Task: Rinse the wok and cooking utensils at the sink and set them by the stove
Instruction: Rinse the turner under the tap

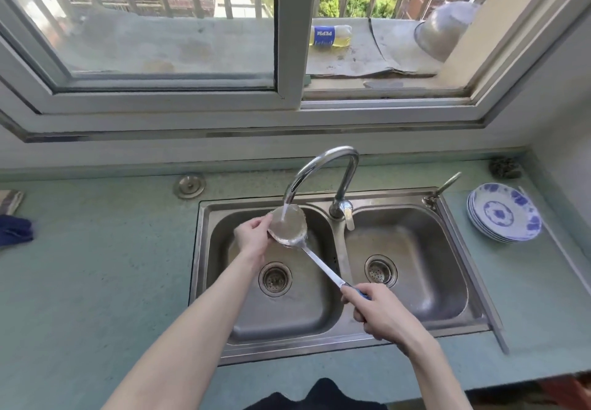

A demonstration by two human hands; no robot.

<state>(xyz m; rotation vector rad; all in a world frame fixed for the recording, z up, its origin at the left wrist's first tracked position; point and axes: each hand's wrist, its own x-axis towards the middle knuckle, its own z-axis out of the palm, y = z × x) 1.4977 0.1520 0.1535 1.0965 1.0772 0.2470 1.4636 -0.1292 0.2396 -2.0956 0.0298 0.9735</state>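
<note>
A steel ladle (289,227) with a long handle is held over the left basin of the double sink (204,250). Water runs from the curved tap (323,170) into its bowl. My right hand (374,310) grips the blue end of the handle. My left hand (254,237) holds the left rim of the bowl, fingers curled around its edge. No wok or stove is in view.
A stack of blue-and-white plates (503,213) sits on the counter right of the sink, a dark scourer (505,168) behind it. Cloths (14,218) lie at the far left. Outside on the window ledge are a bottle (329,36) and a metal bowl (443,31).
</note>
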